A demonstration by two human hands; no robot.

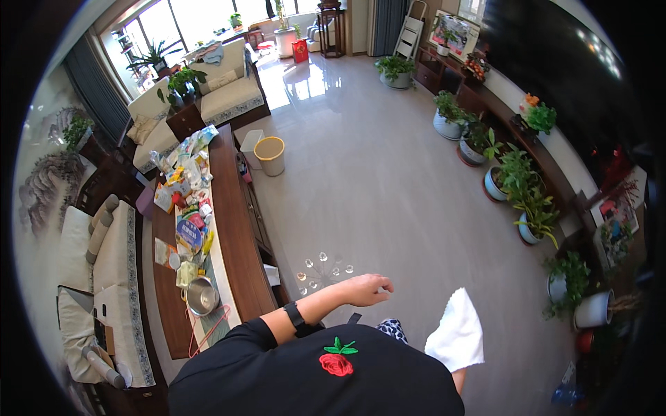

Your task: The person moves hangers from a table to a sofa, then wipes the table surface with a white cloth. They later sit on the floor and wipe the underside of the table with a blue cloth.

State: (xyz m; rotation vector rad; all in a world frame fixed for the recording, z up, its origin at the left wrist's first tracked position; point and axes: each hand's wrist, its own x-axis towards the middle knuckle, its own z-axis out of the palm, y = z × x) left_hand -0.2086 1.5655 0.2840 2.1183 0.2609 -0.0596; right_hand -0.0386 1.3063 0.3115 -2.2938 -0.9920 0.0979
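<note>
A white cloth hangs at the right of my body, and my right forearm shows just below it; the cloth covers my right hand, so its fingers are hidden. In front of my chest my left hand is stretched over the floor with bent fingers and nothing in it, a dark band round its wrist. The long wooden coffee table at the left bears a metal pot, a pink wire hanger and many packets and bags.
Two bins, one a yellow-rimmed bucket, stand beyond the table. Cream sofas line the left. Potted plants stand in a row before the TV cabinet at the right. A folding step ladder leans far back.
</note>
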